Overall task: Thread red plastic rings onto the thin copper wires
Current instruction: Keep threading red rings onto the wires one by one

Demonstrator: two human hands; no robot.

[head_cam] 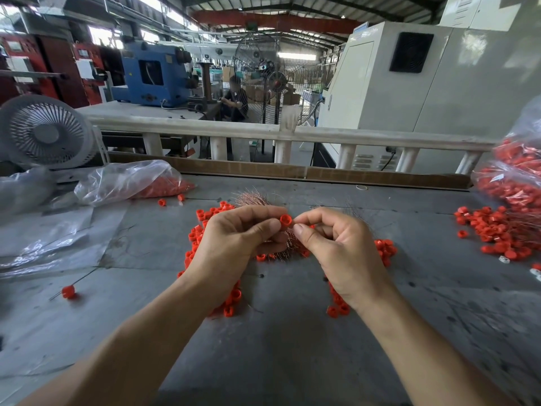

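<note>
Red plastic rings lie everywhere on the grey metal desk (278, 332), which fills the lower frame & serves as one wide sorting surface. Far right edge: clear plastic bags of rings already on wire (515, 171), w/ a spill of loose red rings w/ wires (491, 232) below them; judging by the wire tails, that's the finished side, kept well apart from the raw stock. Upper left of the desk: a clear plastic bag of bare red rings (131, 183), mouth toward centre, prob. the supply. White table fan (44, 130) sits at far left behind it.

Centre frame: a loose heap of small red plastic rings (202, 230) lies spread under & around both hands, close enough to pick from w/o reaching. A bundle of thin copper wires (251, 199) fans out just behind the hands, more strands under them.

Left hand (234, 244) pinches one red plastic ring (286, 220) betw. thumb & forefinger, hole turned toward the right hand, so it presents a target. Right hand (336, 247) has thumb & forefinger pinched together right beside that ring, most likely on a wire end, though the strand itself is too thin to make out. Step in hand: feeding wire thru the ring.

Lower left, one red ring on a single wire (68, 291) lies alone.
</note>
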